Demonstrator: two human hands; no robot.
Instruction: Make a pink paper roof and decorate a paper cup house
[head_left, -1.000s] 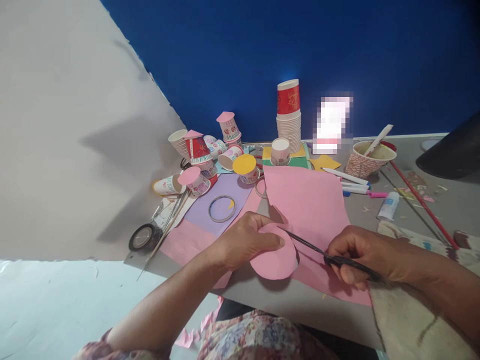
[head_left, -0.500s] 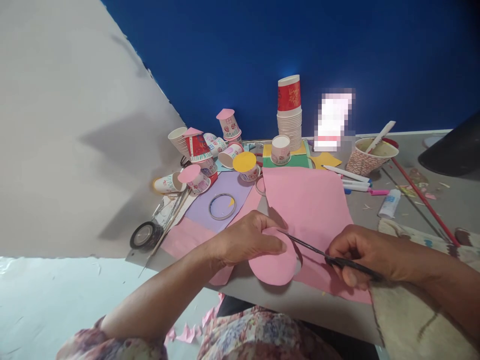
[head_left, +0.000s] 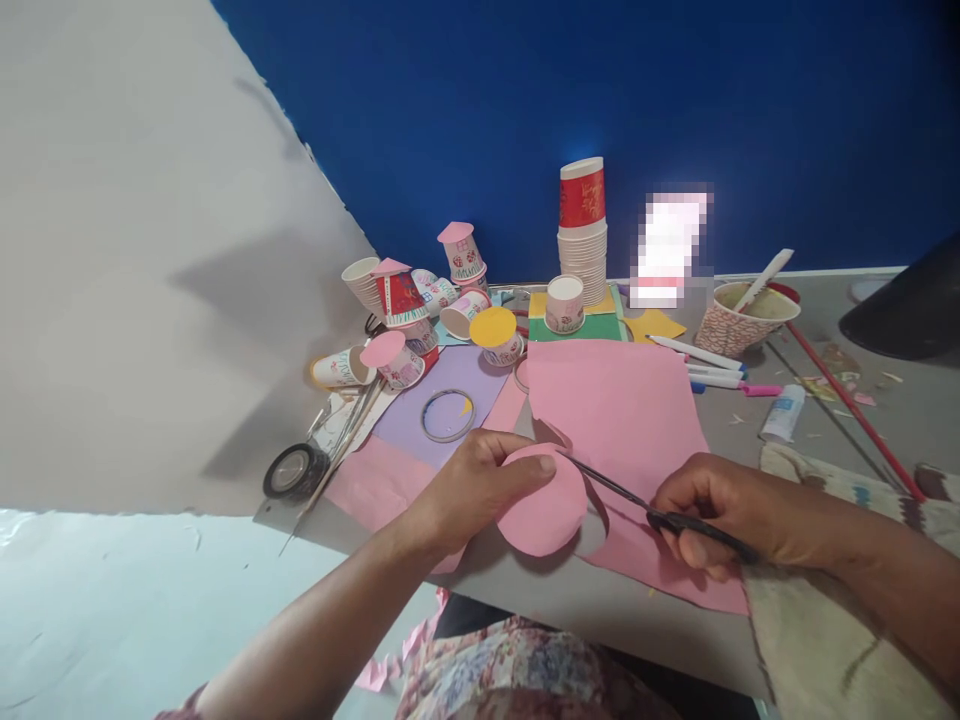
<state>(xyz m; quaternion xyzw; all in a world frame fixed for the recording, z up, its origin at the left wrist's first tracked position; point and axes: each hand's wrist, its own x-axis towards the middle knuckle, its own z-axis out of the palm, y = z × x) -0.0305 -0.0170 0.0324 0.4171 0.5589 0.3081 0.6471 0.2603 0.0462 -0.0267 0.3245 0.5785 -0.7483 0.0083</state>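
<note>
**Cutting a pink paper disc free at the table's near edge**

Nearest the viewer, the left hand (head_left: pixel 469 487) pinches the pink paper disc (head_left: pixel 541 505) between thumb and fingers, holding it just above the table (head_left: pixel 525 590) edge. At 3 o'clock from the disc, the right hand (head_left: pixel 712 510) is closed round the handles of the black scissors (head_left: pixel 645 505), whose thin blades meet the disc's rim at its upper right. The disc appears nearly separated from the large pink sheet (head_left: pixel 622 420), which lies flat just beyond and to the right, with a curved notch where the disc came out.

To do this cut well, my judgement is that the left hand should turn the disc into the blades, not swing the scissors, keeping short snips near the blade throat and the paper taut so the rim stays round.

Further out, at 11 o'clock from the disc, a tape ring (head_left: pixel 448 415) rests on a lilac sheet (head_left: pixel 439 390), and a dark tape roll (head_left: pixel 295 470) sits at 9 o'clock. Beyond are decorated paper cups (head_left: pixel 397 300), one capped with a yellow disc (head_left: pixel 492 327). At 12 o'clock stands a stack of paper cups (head_left: pixel 582 235) against the blue wall (head_left: pixel 600 90); at 2 o'clock lie markers (head_left: pixel 712 370), a glue tube (head_left: pixel 782 413) and a patterned bowl (head_left: pixel 739 318).
</note>
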